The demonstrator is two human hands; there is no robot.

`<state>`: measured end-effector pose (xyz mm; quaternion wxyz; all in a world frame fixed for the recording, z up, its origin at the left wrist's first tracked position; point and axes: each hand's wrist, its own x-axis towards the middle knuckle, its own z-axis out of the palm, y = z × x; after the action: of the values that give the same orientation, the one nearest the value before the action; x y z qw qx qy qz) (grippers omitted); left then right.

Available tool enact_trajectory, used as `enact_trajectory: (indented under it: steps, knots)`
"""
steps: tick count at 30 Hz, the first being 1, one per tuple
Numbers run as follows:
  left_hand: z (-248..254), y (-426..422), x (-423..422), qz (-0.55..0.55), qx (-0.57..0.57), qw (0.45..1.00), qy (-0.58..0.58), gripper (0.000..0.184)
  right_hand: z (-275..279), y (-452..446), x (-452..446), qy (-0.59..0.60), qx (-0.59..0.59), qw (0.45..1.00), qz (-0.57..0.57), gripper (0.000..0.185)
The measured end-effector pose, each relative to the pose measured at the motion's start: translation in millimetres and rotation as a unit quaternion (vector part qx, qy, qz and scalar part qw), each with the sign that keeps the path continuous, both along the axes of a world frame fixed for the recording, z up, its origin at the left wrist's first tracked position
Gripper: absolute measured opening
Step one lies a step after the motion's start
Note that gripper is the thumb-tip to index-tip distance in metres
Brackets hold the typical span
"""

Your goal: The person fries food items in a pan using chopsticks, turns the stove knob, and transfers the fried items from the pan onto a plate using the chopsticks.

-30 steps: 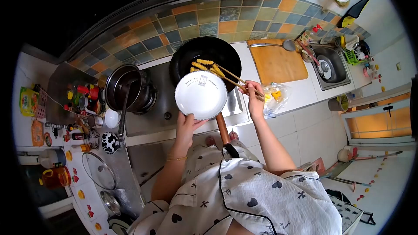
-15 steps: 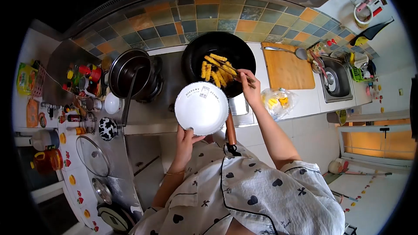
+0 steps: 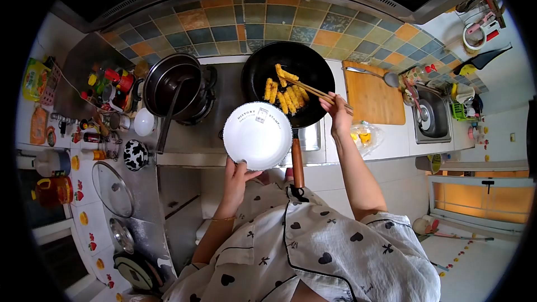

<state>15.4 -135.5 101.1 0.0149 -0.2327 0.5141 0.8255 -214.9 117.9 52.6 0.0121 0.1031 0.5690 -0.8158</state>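
Observation:
A white plate [image 3: 257,138] with a scalloped edge and printed lettering is held by its lower rim in my left hand [image 3: 237,182], thumb on top. Just behind it a black wok [image 3: 316,72] holds several golden fried sticks [image 3: 292,99]. My right hand [image 3: 339,113], right of the wok, is closed on wooden chopsticks [image 3: 316,91], whose tips meet a stick at the upper part of the pile. The wok's wooden handle [image 3: 298,162] points toward my body, right of the plate. No food lies on the plate.
Left of the wok is a dark pot [image 3: 170,86] with a long-handled ladle. To the right are a cutting board [image 3: 373,98], a plastic bag [image 3: 364,137] with yellow pieces and a sink [image 3: 436,126]. A glass lid [image 3: 113,189] lies at the left.
The view has shifted. The chopsticks have moved among the fried sticks, and one stick now sits tilted at their tips. The plate has stayed in my left hand, just in front of the wok.

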Motion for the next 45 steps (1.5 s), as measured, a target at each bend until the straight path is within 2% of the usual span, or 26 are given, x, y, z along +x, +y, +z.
enact_trajectory:
  steps: [3, 7, 12, 18, 21, 27, 30, 33, 38, 42, 45]
  knots:
    - [3, 4, -3, 0.005, -0.006, 1.0, 0.007, 0.044, 8, 15, 7, -0.019, -0.019, 0.999, -0.024, 0.036]
    - [4, 7, -4, 0.002, -0.005, 1.0, 0.007, 0.041, 21, 29, 7, 0.082, 0.062, 0.994, -0.049, 0.039]
    - [1, 8, -6, -0.015, 0.007, 1.0, 0.009, 0.045, 3, 48, -2, 0.115, 0.115, 0.985, -0.065, 0.032]
    - [-3, 10, -6, -0.012, 0.02, 1.0, 0.006, 0.047, 14, 45, 1, 0.125, 0.099, 0.986, -0.044, 0.033]
    - [-1, 10, -7, -0.013, 0.021, 1.0, 0.005, 0.047, 15, 47, 3, 0.125, 0.187, 0.974, -0.035, 0.034]
    - [-3, 10, -8, -0.015, 0.017, 1.0, 0.003, 0.047, 25, 43, 6, 0.139, 0.136, 0.981, -0.027, 0.033]
    - [-6, 10, -12, -0.016, 0.013, 1.0, 0.0, 0.047, 30, 42, 12, 0.136, 0.258, 0.957, -0.012, 0.03]
    - [-12, 8, -20, -0.011, 0.004, 1.0, 0.009, 0.046, 43, 27, 24, 0.219, 0.325, 0.92, 0.012, 0.028]
    - [-17, 6, -36, -0.002, 0.001, 1.0, 0.025, 0.045, 41, 27, 24, 0.247, 0.512, 0.821, 0.06, 0.016]
    - [-10, 8, -43, 0.016, -0.007, 0.999, 0.039, 0.041, 58, 18, 31, 0.303, 0.489, 0.815, 0.068, 0.016]
    - [-10, 9, -43, 0.016, -0.007, 0.999, 0.028, 0.039, 45, 26, 25, 0.267, 0.53, 0.802, 0.066, 0.015]
